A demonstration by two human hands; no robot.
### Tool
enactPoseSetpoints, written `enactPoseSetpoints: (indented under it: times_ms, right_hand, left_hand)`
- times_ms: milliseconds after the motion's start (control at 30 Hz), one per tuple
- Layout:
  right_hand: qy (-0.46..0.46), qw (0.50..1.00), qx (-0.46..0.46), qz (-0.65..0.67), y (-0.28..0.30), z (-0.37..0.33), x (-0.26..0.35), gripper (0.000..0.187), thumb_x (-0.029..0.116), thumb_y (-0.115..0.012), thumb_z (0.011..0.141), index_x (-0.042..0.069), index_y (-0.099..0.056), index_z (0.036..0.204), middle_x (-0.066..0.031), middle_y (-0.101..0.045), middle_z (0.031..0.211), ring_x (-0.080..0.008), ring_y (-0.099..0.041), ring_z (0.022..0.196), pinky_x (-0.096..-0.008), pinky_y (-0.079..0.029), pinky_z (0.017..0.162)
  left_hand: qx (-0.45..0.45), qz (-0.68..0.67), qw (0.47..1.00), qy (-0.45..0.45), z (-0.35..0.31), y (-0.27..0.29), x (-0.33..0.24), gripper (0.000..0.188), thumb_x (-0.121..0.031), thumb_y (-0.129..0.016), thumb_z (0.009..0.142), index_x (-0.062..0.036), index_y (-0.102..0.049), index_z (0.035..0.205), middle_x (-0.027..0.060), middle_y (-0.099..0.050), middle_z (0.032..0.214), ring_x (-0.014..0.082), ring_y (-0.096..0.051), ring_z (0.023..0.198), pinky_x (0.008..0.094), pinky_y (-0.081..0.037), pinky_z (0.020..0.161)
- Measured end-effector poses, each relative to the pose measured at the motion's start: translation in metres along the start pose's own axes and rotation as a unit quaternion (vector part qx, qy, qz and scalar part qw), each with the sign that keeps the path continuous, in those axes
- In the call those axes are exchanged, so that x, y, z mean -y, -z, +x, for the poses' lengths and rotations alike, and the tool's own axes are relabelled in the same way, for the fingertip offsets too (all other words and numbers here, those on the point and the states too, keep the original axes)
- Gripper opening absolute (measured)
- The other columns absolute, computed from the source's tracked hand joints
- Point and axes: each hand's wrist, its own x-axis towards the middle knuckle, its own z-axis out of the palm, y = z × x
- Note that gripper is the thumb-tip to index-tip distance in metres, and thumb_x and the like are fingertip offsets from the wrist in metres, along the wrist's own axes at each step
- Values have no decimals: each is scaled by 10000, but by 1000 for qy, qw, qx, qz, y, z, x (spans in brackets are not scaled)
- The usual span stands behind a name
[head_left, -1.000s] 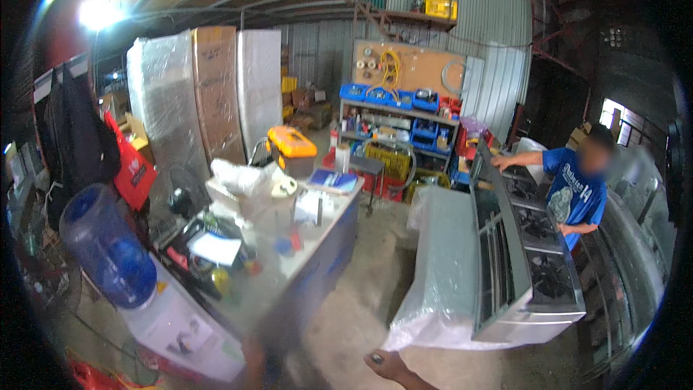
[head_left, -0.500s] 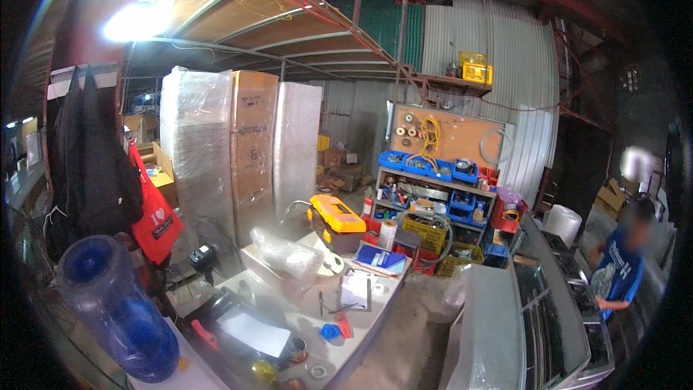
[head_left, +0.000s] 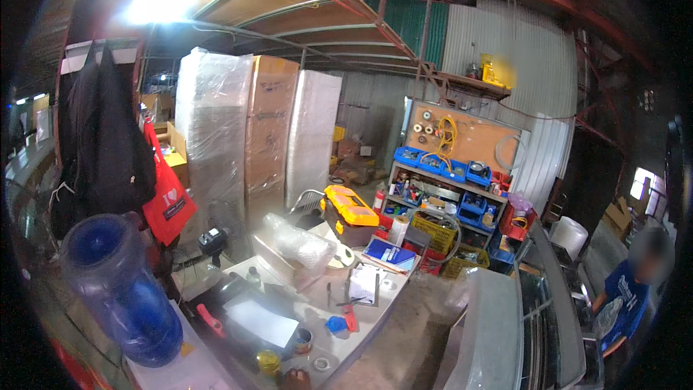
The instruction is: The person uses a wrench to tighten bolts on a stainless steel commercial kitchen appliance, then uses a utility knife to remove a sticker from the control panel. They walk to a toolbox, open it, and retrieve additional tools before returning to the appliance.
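At the lower edge, what look like the fingers of my left hand (head_left: 296, 380) show beside the near end of the white table (head_left: 345, 350). They are small and mostly cut off, so what they hold, if anything, is hidden. Closest to them are a small yellow-topped container (head_left: 268, 362), an open tin can (head_left: 303, 341) and a pale ring-shaped roll (head_left: 321, 364). A white sheet of paper (head_left: 261, 321) lies farther in, with a red-handled tool (head_left: 211, 320) to its left. Beyond sit a blue item (head_left: 336, 325) and a clipboard (head_left: 363, 285). My right hand is out of view.
A large blue water bottle (head_left: 123, 296) stands at near left. Bubble wrap (head_left: 299, 242) and an orange-lidded toolbox (head_left: 349, 209) occupy the table's far end. Tall wrapped cartons (head_left: 271, 130) rise behind. At right are a glass-fronted cabinet (head_left: 538, 318) and a person in blue (head_left: 622, 303).
The scene has shifted to the right in the view as my head turned a little. Fingers have come in at the lower edge. The person at right now shows lower down.
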Motion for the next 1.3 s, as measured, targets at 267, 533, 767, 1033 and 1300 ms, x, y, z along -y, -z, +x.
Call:
enactPoseSetpoints:
  times_ms: [267, 533, 767, 1033, 1300]
  right_hand:
    - [19, 998, -53, 33, 8, -57, -30, 396, 417, -699, 918, 38, -752, 1019, -276, -726, 894, -408, -707, 761, -509, -545, 699]
    - [-138, 985, 13, 104, 52, -126, -123, 385, 444, -682, 931, 64, -744, 944, -186, -723, 800, -295, -720, 724, -411, -564, 706]
    - [-176, 982, -51, 37, 116, -156, -179, 345, 406, -720, 909, 62, -746, 898, -178, -731, 791, -342, -739, 750, -410, -583, 722]
    - [-182, 974, -123, 51, 173, -185, -207, 322, 369, -731, 915, 50, -766, 948, -197, -745, 834, -346, -754, 788, -413, -590, 717]
    - [-230, 931, -243, 147, 193, -249, -283, 289, 285, -743, 921, -4, -760, 915, -149, -684, 648, -109, -630, 611, -344, -535, 600]
  left_hand:
    - [-272, 194, 927, -168, -4, -32, 36, 386, -396, -636, 956, -131, -675, 1234, 104, -660, 1104, 283, -605, 1047, 621, -479, 964]
    - [-322, -26, 941, -98, 1, -22, 1, 202, -220, -626, 941, -25, -585, 907, 244, -623, 1065, 458, -643, 879, 534, -538, 762]
    - [-240, 165, 947, -134, -15, -5, -4, 240, -154, -648, 908, 22, -658, 1072, 240, -616, 1113, 411, -615, 1084, 479, -560, 904]
    - [-295, 235, 882, -282, -35, 26, -17, 240, -239, -617, 966, -68, -671, 1124, 143, -589, 1178, 325, -506, 1103, 451, -440, 912]
    - [-245, 71, 953, -164, -118, 24, -99, 206, -175, -596, 956, -37, -654, 1097, 204, -633, 1145, 399, -603, 1118, 521, -492, 962]
